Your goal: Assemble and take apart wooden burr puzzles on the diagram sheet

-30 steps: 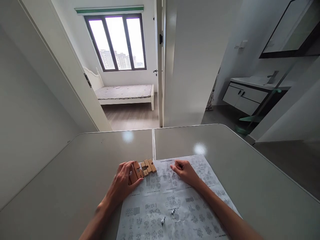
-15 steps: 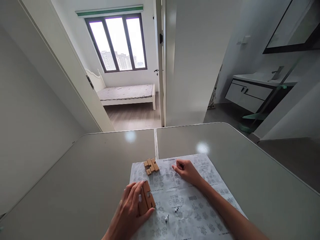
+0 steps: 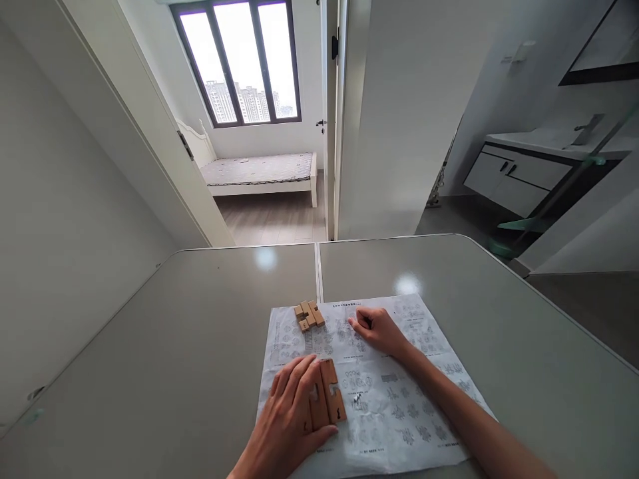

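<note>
A printed paper sheet [image 3: 394,406] full of small diagrams lies flat on the grey table [image 3: 164,359]. My left hand [image 3: 289,419] grips a pair of notched wooden puzzle pieces [image 3: 329,399] over the near left part of the sheet, thumb below them and fingers along their left side. A small cluster of wooden puzzle pieces [image 3: 309,314] sits at the sheet's far left corner. My right hand [image 3: 380,329] rests on the sheet's upper middle with fingers curled in, just right of that cluster; nothing shows in it.
The table has a seam [image 3: 318,269] down its middle and a rounded far right corner. Beyond it an open doorway shows a bed [image 3: 259,174] under a window. A bathroom vanity [image 3: 519,174] stands at the right.
My left hand has carried the two wooden pieces from the cluster at the sheet's far edge towards me. The right hand has stayed in place. The camera has tilted down slightly.
</note>
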### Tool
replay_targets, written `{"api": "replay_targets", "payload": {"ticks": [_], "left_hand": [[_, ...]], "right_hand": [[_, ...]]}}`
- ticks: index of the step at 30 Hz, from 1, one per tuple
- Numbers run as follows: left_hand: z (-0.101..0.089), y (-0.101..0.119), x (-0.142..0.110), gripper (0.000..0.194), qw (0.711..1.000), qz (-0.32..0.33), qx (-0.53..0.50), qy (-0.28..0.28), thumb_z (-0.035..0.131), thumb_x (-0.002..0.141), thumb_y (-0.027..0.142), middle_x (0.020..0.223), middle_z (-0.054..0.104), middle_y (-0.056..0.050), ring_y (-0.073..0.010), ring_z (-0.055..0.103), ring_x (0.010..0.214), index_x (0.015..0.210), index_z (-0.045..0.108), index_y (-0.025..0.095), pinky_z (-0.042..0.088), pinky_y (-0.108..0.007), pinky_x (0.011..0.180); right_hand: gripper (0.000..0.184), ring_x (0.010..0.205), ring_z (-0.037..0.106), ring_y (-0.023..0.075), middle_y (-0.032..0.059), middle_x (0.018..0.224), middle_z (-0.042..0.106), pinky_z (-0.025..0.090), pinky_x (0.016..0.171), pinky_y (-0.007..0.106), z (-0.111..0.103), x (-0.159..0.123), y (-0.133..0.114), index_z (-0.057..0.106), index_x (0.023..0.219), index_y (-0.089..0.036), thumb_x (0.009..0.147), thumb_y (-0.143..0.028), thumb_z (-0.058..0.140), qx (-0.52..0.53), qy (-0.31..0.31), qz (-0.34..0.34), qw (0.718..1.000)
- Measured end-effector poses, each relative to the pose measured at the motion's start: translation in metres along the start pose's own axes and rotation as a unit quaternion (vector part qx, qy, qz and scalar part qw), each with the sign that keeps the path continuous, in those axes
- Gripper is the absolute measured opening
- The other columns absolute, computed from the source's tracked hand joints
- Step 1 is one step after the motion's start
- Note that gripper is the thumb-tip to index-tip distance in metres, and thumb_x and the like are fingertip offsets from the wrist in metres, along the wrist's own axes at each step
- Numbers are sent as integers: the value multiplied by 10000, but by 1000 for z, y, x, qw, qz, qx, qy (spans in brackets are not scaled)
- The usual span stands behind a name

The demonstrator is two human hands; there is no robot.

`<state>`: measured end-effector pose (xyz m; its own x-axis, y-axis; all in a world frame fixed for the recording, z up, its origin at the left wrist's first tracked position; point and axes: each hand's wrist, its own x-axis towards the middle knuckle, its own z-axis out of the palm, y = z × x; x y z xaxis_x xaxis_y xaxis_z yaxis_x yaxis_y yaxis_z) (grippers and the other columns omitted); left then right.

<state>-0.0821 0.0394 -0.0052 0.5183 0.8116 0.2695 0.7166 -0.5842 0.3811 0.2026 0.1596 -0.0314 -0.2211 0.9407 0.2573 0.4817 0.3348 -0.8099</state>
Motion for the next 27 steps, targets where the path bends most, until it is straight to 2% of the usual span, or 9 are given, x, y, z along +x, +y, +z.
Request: {"api": "replay_targets", "payload": {"ticks": [4,6,7,9,11,12,15,20,27], "left_hand": [[-6,0,-13,980,998,-49,25,28,881,796,337,1581,525,-137,-408,506,1445,1608,334,308,511,-604,1135],[-6,-1,-20,913,996,-73,30,39,873,807,309,1562,543,-124,-392,522,1432,1577,383,318,519,-583,1129],[-5,-2,-23,894,995,-82,30,45,870,809,299,1550,553,-122,-385,532,1422,1567,397,319,521,-574,1127],[-4,-4,-28,881,993,-93,26,62,867,814,300,1521,573,-126,-376,554,1395,1561,402,312,530,-556,1117],[-5,-7,-33,854,992,-99,23,78,852,830,313,1494,588,-129,-367,576,1367,1558,404,306,541,-540,1103],[-5,-9,-35,830,991,-104,22,85,840,841,315,1481,594,-129,-363,584,1355,1552,411,301,546,-533,1097],[-7,-11,-39,736,988,-115,22,101,802,877,336,1440,612,-129,-348,596,1332,1518,445,279,555,-514,1086],[-11,-8,-38,544,988,-108,19,109,722,946,351,1393,635,-121,-322,610,1303,1444,520,268,566,-486,1073],[-12,-5,-36,359,986,-119,17,114,670,981,334,1372,637,-119,-327,584,1319,1327,608,263,565,-506,1072]], "right_hand": [[338,549,374,117,-53,608,467,326,561,261,-1,-8,-15,443,668,-228,928,-326,634,-9,-58,-37,998],[234,631,497,131,-18,764,604,407,610,256,0,-14,-27,569,795,-220,880,-365,732,-5,-101,-64,993],[262,716,557,153,7,878,647,454,672,272,2,-17,-33,619,907,-223,837,-403,795,-5,-119,-82,989],[576,970,617,232,83,1149,658,525,855,350,5,-22,-44,622,1173,-226,745,-504,887,-12,-174,-145,974],[908,1200,552,306,130,1337,588,513,1020,437,9,-26,-52,526,1403,-232,662,-556,939,-18,-215,-176,960],[1015,1227,526,322,136,1356,567,507,1047,462,10,-28,-54,499,1444,-232,610,-578,962,-24,-228,-183,956],[1112,1257,491,342,157,1388,522,487,1098,509,12,-31,-56,461,1480,-210,574,-604,973,-43,-238,-185,953],[910,1270,490,342,160,1360,538,494,1095,499,10,-30,-53,530,1393,-194,657,-540,938,-57,-233,-180,954],[888,1215,521,335,152,1304,566,516,1041,473,12,-28,-49,513,1306,-190,616,-530,956,-36,-205,-157,965]]}}
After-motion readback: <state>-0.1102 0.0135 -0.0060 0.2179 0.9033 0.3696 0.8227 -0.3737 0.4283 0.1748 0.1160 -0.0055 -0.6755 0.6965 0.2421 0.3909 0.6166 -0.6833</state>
